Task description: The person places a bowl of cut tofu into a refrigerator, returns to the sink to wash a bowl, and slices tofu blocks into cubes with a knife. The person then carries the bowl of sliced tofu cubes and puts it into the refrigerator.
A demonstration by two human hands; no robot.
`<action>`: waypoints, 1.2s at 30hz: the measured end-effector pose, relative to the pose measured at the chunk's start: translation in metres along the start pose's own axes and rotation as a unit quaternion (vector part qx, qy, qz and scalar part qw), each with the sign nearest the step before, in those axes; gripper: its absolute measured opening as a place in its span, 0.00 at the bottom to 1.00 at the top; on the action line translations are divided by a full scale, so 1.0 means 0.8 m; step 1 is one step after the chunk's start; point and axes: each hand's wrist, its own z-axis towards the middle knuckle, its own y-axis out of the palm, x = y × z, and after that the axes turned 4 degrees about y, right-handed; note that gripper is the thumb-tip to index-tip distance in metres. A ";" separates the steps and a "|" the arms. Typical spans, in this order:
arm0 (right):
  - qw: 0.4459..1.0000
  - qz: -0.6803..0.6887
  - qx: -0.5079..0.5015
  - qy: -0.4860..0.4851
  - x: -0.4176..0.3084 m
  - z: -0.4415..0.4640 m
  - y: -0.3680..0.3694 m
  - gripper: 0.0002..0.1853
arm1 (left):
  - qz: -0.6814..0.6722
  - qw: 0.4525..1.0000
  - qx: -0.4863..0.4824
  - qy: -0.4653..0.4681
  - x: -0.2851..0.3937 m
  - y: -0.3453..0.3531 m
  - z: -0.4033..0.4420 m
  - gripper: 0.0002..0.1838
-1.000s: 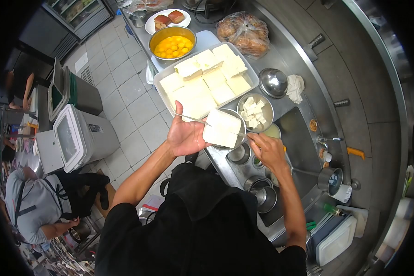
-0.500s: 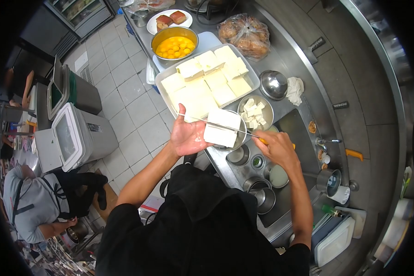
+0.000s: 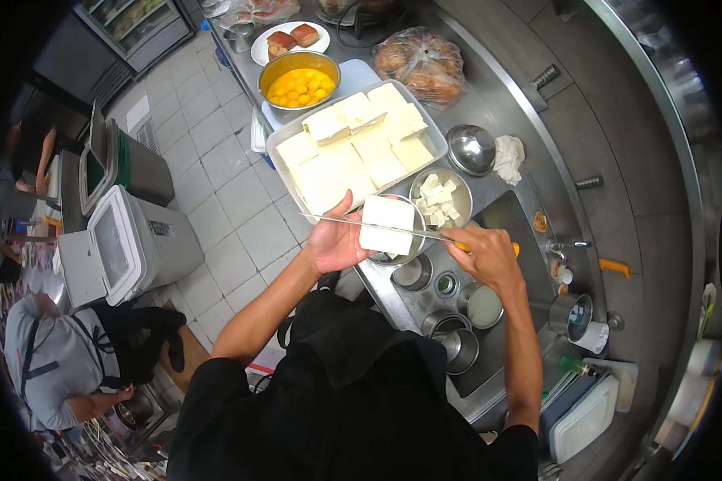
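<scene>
A white tofu block point(image 3: 387, 215) rests on my left hand point(image 3: 338, 243), its fingers hidden beneath the block and the thumb raised at the side. My right hand point(image 3: 487, 258) is wrapped around the yellow handle of a long thin knife point(image 3: 431, 234). The blade lies across the block, its tip past my left thumb. Under the block is a metal bowl point(image 3: 407, 259), mostly covered. Beside it, a second metal bowl point(image 3: 466, 198) holds white tofu cubes point(image 3: 440, 195). Beyond my hands, a plastic tray point(image 3: 437, 147) carries several pale tofu blocks point(image 3: 337, 172).
A bowl of egg yolks point(image 3: 301, 86), a plate of meat point(image 3: 323, 42) and a bagged brown food point(image 3: 419, 64) stand farther along the counter. Near the sink point(image 3: 501, 216) are a domed metal bowl point(image 3: 471, 150) and a cloth point(image 3: 509, 159). Another person point(image 3: 64, 353) is at left.
The knife blade has shifted across the block toward my body. My left thumb has moved closer to the block, and the view has shifted slightly.
</scene>
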 end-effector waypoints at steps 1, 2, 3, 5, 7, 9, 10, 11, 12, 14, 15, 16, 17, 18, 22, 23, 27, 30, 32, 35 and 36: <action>1.000 0.023 0.001 0.002 0.001 0.000 0.001 0.09 | 0.059 0.995 0.079 0.012 -0.001 0.001 0.002 0.43; 0.999 0.046 0.001 0.003 0.001 -0.001 0.001 0.09 | 0.117 0.980 0.157 0.024 -0.003 0.001 0.004 0.41; 0.999 0.046 0.002 0.004 -0.003 -0.002 0.000 0.09 | 0.117 0.980 0.158 0.023 -0.004 -0.002 0.006 0.41; 0.990 0.118 0.053 0.057 -0.024 -0.010 -0.003 0.11 | 0.201 0.958 0.195 0.053 -0.008 -0.012 0.010 0.37; 0.970 0.167 0.057 0.167 -0.061 -0.026 0.007 0.12 | 0.210 0.945 0.240 0.071 -0.015 -0.013 0.016 0.37; 0.935 0.215 0.059 0.275 -0.092 -0.048 0.030 0.13 | 0.218 0.929 0.285 0.088 -0.026 -0.015 0.025 0.37; 0.918 0.245 0.065 0.304 -0.100 -0.062 0.057 0.14 | 0.229 0.914 0.318 0.106 -0.032 -0.016 0.029 0.36; 0.899 0.275 0.070 0.333 -0.106 -0.075 0.082 0.16 | 0.240 0.897 0.350 0.124 -0.037 -0.017 0.032 0.34; 0.897 0.277 0.071 0.338 -0.110 -0.085 0.103 0.16 | 0.242 0.896 0.352 0.119 -0.039 -0.024 0.035 0.34; 0.903 0.232 0.079 0.352 -0.118 -0.102 0.137 0.16 | 0.210 0.891 0.375 0.144 -0.045 -0.044 0.040 0.31; 0.900 0.234 0.082 0.359 -0.122 -0.106 0.147 0.16 | 0.213 0.891 0.378 0.136 -0.047 -0.047 0.043 0.31; 0.901 0.235 0.109 0.348 -0.126 -0.110 0.154 0.16 | 0.213 0.887 0.385 0.139 -0.050 -0.050 0.046 0.30; 0.901 0.236 0.135 0.337 -0.130 -0.112 0.159 0.16 | 0.212 0.883 0.392 0.143 -0.051 -0.054 0.050 0.29; 0.898 0.240 0.137 0.342 -0.134 -0.111 0.159 0.15 | 0.210 0.878 0.404 0.150 -0.054 -0.058 0.053 0.28; 0.901 0.227 0.181 0.323 -0.133 -0.115 0.165 0.15 | 0.201 0.873 0.421 0.141 -0.056 -0.067 0.059 0.28; 0.902 0.219 0.181 0.327 -0.135 -0.115 0.163 0.15 | 0.201 0.873 0.421 0.142 -0.057 -0.068 0.059 0.27; 0.903 0.211 0.180 0.327 -0.136 -0.114 0.167 0.14 | 0.209 0.879 0.405 0.142 -0.059 -0.072 0.057 0.27; 0.908 0.197 0.168 0.331 -0.136 -0.113 0.171 0.14 | 0.216 0.884 0.391 0.140 -0.059 -0.067 0.053 0.28; 0.909 0.195 0.167 0.328 -0.134 -0.115 0.180 0.14 | 0.208 0.877 0.405 0.151 -0.061 -0.060 0.055 0.29; 0.913 0.188 0.165 0.321 -0.134 -0.115 0.184 0.15 | 0.204 0.869 0.422 0.160 -0.060 -0.059 0.053 0.30; 0.916 0.184 0.166 0.315 -0.134 -0.115 0.185 0.15 | 0.209 0.867 0.423 0.159 -0.060 -0.060 0.052 0.30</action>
